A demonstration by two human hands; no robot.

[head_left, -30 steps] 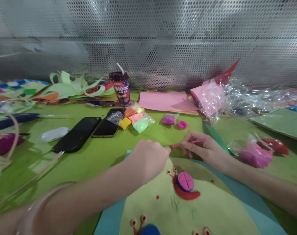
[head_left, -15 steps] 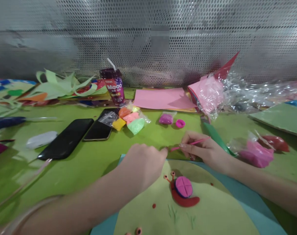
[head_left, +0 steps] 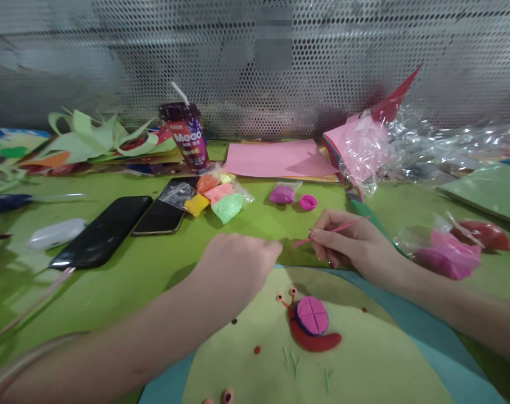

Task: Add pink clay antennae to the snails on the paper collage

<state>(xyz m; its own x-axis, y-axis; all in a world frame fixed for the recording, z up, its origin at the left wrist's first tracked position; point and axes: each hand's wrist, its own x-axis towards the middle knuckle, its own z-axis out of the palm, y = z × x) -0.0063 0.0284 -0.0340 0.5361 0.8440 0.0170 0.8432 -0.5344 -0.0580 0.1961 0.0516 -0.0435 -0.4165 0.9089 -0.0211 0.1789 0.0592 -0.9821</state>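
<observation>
My right hand (head_left: pixel 351 238) pinches a thin pink clay modelling tool (head_left: pixel 343 226), its tip pointing left. Across a small gap from that tip is my left hand (head_left: pixel 238 261), its fingers curled and thumb and forefinger pressed together; whatever they hold is hidden. Below both hands lies a pale yellow-green paper shape (head_left: pixel 376 359) on a blue sheet (head_left: pixel 440 342). A red clay snail (head_left: pixel 316 341) with a pink, cross-scored shell (head_left: pixel 312 315) and two eye stalks is on it. Small green grass strands (head_left: pixel 294 362) and a few dark or red dots lie around the snail.
Behind the hands lie bags of coloured clay (head_left: pixel 221 196), a purple clay packet (head_left: pixel 282 194) and a pink ring-shaped piece (head_left: pixel 308 202). Two phones (head_left: pixel 107 233) are at left. A drink cup (head_left: pixel 189 140) and pink paper (head_left: pixel 275 158) stand near the perforated metal wall (head_left: pixel 221 73).
The view has tilted down slightly, so the scene sits a little higher. The gap between my left fingertips and the tool's tip looks slightly wider. My right hand keeps its grip on the tool.
</observation>
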